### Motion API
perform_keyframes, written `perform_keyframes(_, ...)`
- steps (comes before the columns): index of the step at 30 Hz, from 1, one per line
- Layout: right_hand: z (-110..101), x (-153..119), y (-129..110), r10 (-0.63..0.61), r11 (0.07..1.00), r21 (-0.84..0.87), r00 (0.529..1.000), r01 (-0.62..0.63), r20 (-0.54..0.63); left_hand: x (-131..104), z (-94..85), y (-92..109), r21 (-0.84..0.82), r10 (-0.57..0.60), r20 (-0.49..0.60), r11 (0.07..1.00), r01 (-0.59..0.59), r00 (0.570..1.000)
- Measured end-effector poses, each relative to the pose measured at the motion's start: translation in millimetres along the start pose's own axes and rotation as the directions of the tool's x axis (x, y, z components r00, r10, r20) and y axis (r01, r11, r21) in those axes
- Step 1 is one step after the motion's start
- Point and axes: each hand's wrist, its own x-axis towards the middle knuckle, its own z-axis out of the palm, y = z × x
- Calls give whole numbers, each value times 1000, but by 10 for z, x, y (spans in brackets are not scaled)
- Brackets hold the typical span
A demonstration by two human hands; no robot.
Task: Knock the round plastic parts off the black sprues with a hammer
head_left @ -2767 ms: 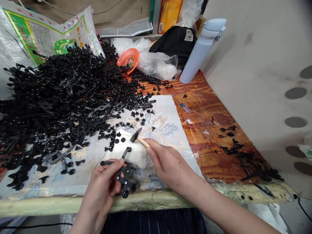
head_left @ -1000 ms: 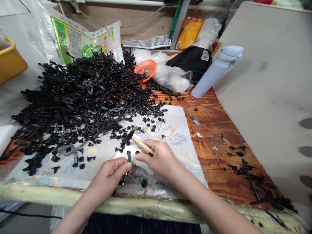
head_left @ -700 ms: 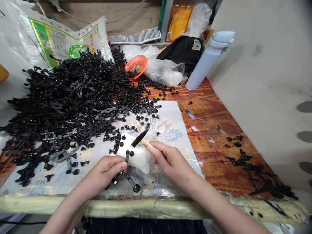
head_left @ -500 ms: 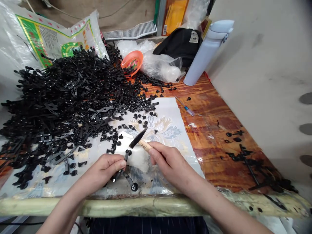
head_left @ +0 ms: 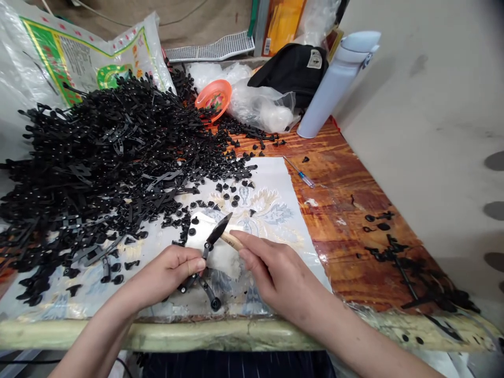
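My left hand pinches a black plastic sprue piece with round ends, held down on the patterned white sheet near the table's front edge. My right hand grips a small knife with a wooden handle and dark blade. The blade tip rests on the upper end of the sprue piece, just beside my left fingertips. A big heap of black plastic sprues covers the left half of the table, with several small loose black caps scattered in front of it.
A pale blue bottle stands at the back right, beside a black bag, clear plastic bags and an orange dish. A small screwdriver lies on the wooden table. Black offcuts lie at right. A printed sack leans behind.
The knife blade has come down and left onto the top end of the sprue piece. My left hand keeps pinning the piece to the sheet. The view shifted slightly.
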Motion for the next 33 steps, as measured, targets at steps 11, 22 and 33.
perform_keyframes(11,12,31,-70,-63,967,-240,992,89,111,11,-31,-16,-52,-56,18,997,56,998)
perform_keyframes(22,96,28,-74,-41,965,-254,993,68,112,25,-41,-29,-122,-86,36,988,90,996)
perform_keyframes(33,-183,209,306,201,953,-181,952,-245,-231,-25,-31,-39,-197,-52,-5,979,49,999)
